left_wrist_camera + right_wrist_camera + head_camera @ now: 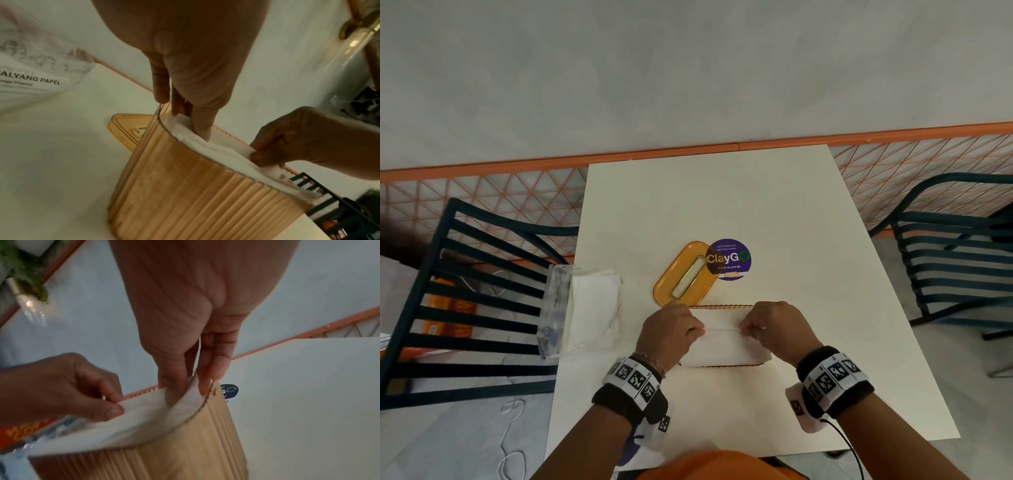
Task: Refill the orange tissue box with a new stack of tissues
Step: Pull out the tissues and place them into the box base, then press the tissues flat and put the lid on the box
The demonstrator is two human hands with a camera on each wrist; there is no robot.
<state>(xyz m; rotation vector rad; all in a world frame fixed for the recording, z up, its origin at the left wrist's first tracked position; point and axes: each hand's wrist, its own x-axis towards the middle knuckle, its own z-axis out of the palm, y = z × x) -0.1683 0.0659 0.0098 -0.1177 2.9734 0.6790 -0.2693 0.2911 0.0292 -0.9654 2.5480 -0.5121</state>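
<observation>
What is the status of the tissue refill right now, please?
Both hands, left and right, pinching top tissue. Stack sits in box, lid off behind it. Nothing in the way.

Evenly and softly lit from above in the head view, with faint shadows under the wrists on the table and straight lines bowed toward the frame edges. Dimmer and warmer in both wrist views, smeared by motion blur at the lower corners.
</observation>
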